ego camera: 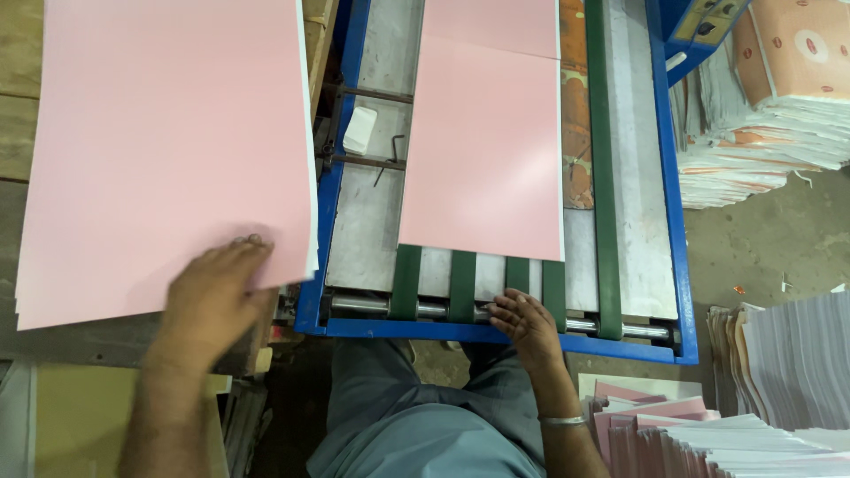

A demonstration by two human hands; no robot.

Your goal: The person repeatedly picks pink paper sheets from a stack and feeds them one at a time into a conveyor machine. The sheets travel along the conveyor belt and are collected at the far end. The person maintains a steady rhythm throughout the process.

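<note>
Fingers first: your right hand lies flat & open on the roller, just below the pink sheet on the green belts. They could get nipped. Left hand, spread, presses the pink stack left of the roller; it may slide.

Pink sheet across belts

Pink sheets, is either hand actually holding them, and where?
Neither grips: left hand presses flat on the pink paper stack's near right corner; right hand rests on the metal roller.
</note>
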